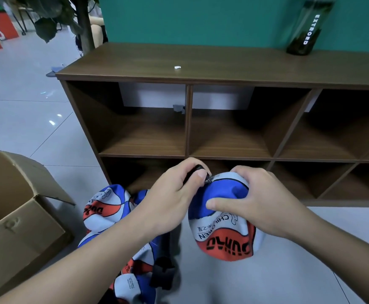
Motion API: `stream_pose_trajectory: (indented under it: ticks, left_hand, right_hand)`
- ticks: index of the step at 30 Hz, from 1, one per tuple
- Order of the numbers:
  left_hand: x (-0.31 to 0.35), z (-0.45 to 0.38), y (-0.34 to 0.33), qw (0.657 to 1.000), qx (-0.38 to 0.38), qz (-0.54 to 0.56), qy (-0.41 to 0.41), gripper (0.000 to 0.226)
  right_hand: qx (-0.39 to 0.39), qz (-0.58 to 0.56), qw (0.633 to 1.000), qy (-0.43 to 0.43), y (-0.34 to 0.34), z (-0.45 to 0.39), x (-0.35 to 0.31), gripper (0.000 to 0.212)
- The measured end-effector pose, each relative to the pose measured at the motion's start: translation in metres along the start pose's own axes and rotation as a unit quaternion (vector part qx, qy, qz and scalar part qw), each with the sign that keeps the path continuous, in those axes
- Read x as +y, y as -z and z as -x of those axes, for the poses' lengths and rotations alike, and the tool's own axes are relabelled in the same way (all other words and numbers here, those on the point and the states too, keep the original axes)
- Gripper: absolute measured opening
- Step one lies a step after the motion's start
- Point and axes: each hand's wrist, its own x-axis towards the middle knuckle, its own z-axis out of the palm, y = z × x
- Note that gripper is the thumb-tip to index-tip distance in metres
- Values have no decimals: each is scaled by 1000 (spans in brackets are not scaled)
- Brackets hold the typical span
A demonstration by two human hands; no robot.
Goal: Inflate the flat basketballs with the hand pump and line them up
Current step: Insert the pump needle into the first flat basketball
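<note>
A flat blue, white and orange basketball (223,231) hangs crumpled in front of me. My right hand (260,200) grips its folded top, thumb pressed into the blue panel. My left hand (174,194) holds the black end of the pump (195,170) against the ball's top, where a thin needle meets the blue panel. More flat basketballs (104,207) of the same colours lie in a heap on the floor under my left forearm. A black part (161,275), perhaps the pump's body, shows lower down, mostly hidden by my arm.
A brown wooden cubby shelf (201,62) stands straight ahead with open compartments. A dark bottle (306,27) stands on its top at the right, and a small white scrap (177,67) lies mid-top. An open cardboard box (15,216) sits on the tiled floor at my left.
</note>
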Motion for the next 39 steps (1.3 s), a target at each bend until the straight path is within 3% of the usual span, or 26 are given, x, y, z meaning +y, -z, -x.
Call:
stream_pose_trajectory:
  ticks: [4,8,12,21,30,39]
  left_hand:
    - [-3,-1,-2,995,18,88,40,14]
    - [-6,-7,-1,994,27,105,26,10]
    - [-11,-7,-1,988,48,146,32,9]
    - [-4,1,-6,994,99,28,-26,14]
    - [-6,2,-9,996,72,-24,-42,13]
    - [0,2,-14,995,81,-27,-58,13]
  right_hand:
    - [32,58,998,-10,-3,-3,3,47]
    - [60,119,991,17,2,-4,6,43]
    - [87,94,991,33,5,-6,9,27]
    - [154,135,977,54,-3,-3,2,25]
    - [159,247,950,106,-4,1,6,22]
    - [168,208,954,131,-2,0,2,21]
